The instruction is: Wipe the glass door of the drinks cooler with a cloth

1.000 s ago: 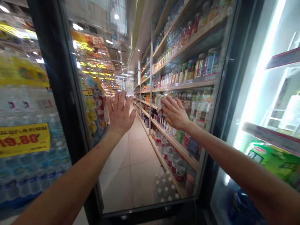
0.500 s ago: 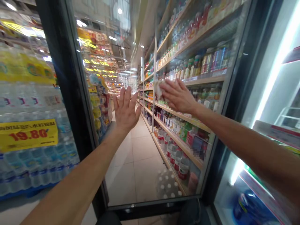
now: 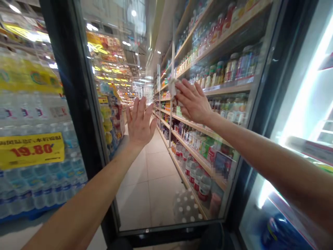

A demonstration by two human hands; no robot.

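Note:
A framed glass door (image 3: 132, 205) stands before me, with shelves and an aisle showing in its pane. My left hand (image 3: 140, 121) lies flat against the glass, fingers extended and holding nothing. Higher up and to the right, my right hand (image 3: 194, 100) presses a pale crumpled cloth (image 3: 172, 89) to the pane. Part of the cloth sticks out past the fingertips; the rest is hidden beneath the hand.
The door's dark frame (image 3: 75, 86) runs down the left. Beyond it are stacked bottle packs (image 3: 52, 173) with a yellow price sign (image 3: 31, 150). A lit cooler interior (image 3: 288, 121) is at the right, with a blue package (image 3: 279, 231) low down.
My right hand has slid a little left and up across the glass with the cloth, which shows more clearly now. The left hand stays in place.

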